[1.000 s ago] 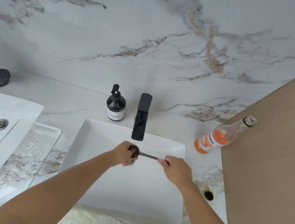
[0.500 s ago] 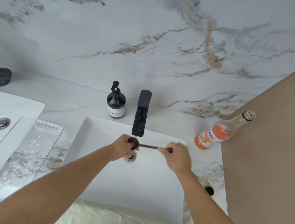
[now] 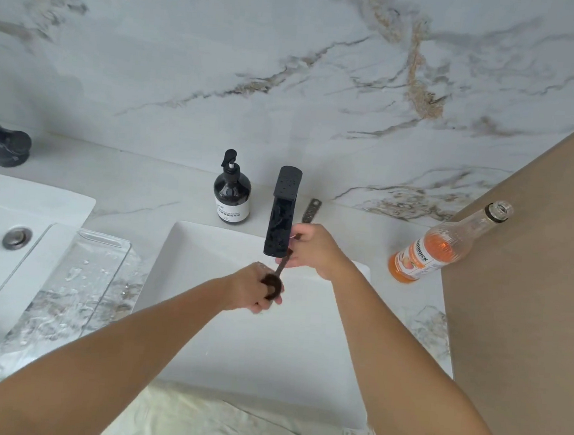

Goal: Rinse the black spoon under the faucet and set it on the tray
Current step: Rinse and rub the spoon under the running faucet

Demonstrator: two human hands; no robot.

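The black spoon (image 3: 275, 278) is held over the white sink basin (image 3: 208, 245), just below the black faucet (image 3: 281, 213). My left hand (image 3: 256, 290) grips its round bowl from the left. My right hand (image 3: 314, 250) holds the handle beside the faucet spout; the handle's flat end (image 3: 312, 210) sticks out behind that hand. The spoon runs diagonally, bowl nearest me. A clear glass tray (image 3: 77, 290) lies wet on the counter left of the basin. I cannot tell whether water is running.
A dark soap pump bottle (image 3: 231, 192) stands behind the basin, left of the faucet. An open bottle of orange drink (image 3: 437, 249) leans at the right by a tan panel (image 3: 529, 305). A second sink with drain (image 3: 17, 238) and another black faucet (image 3: 0, 140) are far left.
The spoon has turned from lying crosswise to pointing away from me. My right hand moved up beside the faucet; my left hand with the bowl came down toward me.
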